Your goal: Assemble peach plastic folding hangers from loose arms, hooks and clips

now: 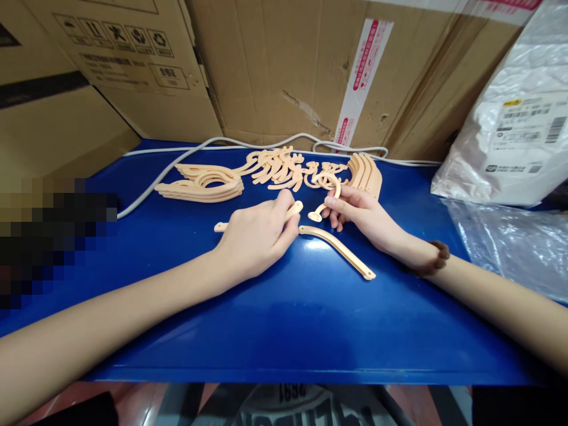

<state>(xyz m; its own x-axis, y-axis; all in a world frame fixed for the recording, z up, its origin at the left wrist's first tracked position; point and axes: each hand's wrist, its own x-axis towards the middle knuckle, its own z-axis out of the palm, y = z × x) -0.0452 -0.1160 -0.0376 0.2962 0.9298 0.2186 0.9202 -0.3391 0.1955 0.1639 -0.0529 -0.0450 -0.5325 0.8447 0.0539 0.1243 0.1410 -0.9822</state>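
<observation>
My left hand is closed round a cream plastic arm piece, whose two ends stick out on either side of the fingers. My right hand pinches a cream hook between thumb and fingers; its flat round foot points down to the left. Between the hands and a little nearer the front, a curved cream arm lies on the blue table, one end close to my left fingertips. Behind my right hand is a heap of loose hooks.
Stacked curved arms lie at the left and behind my right hand. A white cable runs along the back, before cardboard boxes. A white parcel bag and clear plastic are at the right.
</observation>
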